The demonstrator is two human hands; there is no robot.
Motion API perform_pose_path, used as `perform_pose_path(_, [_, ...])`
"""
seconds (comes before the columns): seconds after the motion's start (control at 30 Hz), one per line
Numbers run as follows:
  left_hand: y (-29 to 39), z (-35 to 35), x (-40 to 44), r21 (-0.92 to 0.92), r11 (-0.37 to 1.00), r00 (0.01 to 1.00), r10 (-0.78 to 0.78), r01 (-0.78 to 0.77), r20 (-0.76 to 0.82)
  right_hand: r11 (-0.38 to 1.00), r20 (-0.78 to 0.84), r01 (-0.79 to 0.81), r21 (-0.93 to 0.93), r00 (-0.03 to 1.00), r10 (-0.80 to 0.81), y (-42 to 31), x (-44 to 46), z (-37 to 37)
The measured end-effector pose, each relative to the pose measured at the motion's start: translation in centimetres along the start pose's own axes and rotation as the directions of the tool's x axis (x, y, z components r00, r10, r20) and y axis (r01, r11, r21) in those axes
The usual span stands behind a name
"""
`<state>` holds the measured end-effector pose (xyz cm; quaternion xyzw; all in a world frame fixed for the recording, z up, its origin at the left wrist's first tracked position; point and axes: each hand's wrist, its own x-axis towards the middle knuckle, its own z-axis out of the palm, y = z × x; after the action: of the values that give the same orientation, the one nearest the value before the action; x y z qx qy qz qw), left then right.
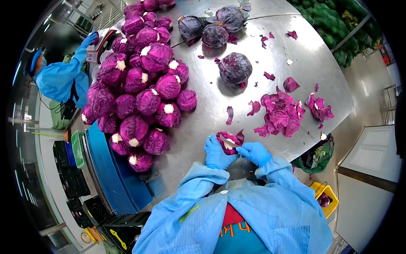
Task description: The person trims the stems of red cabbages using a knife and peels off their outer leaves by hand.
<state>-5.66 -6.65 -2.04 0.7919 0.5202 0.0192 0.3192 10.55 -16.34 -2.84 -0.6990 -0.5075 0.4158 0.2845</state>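
Observation:
In a blue glove, my left hand (218, 155) is wrapped round a red cabbage (220, 136) near the table's front edge. The cabbage's pale stem end faces up, and a loose leaf sticks out on its right. My right hand (253, 153), also gloved, grips a knife (229, 143); its blade lies across the white stem. The knife's handle is hidden inside the fingers. To the right of the hands lies a heap of torn purple leaves (281, 112). Farther off sits a dull, dark untrimmed cabbage (235, 70).
Bright purple cabbages (148, 101) are piled along the left of the metal table (198, 127). Several dark cabbages (215, 35) lie at the back. Below the right edge are a green leaf-filled basket (323, 158) and a yellow crate (332, 202). Another person (59, 80) stands at far left.

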Motion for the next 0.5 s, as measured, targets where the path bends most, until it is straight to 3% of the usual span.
perform_pose_path(0.13, [0.7,-0.4,0.1,0.061,0.998,0.999,-0.021,0.019,0.032,0.979,0.186,-0.044,0.199,0.983,0.006,1.8,2.0,-0.7])
perform_pose_path(0.23, [1.5,-1.1,0.6,0.065,0.996,0.995,-0.068,0.064,0.076,0.995,0.172,-0.071,0.073,0.983,0.058,1.3,2.7,-0.9])
perform_pose_path(0.43, [2.1,-0.5,0.8,0.048,0.994,0.993,-0.101,0.098,0.056,0.924,0.216,-0.382,0.029,0.905,0.367,-1.9,2.7,-1.2])
perform_pose_path(0.5, [2.4,-1.2,1.0,0.054,0.991,0.989,-0.128,0.124,0.077,0.981,0.025,-0.118,-0.152,0.992,0.123,-1.2,2.4,-0.6])
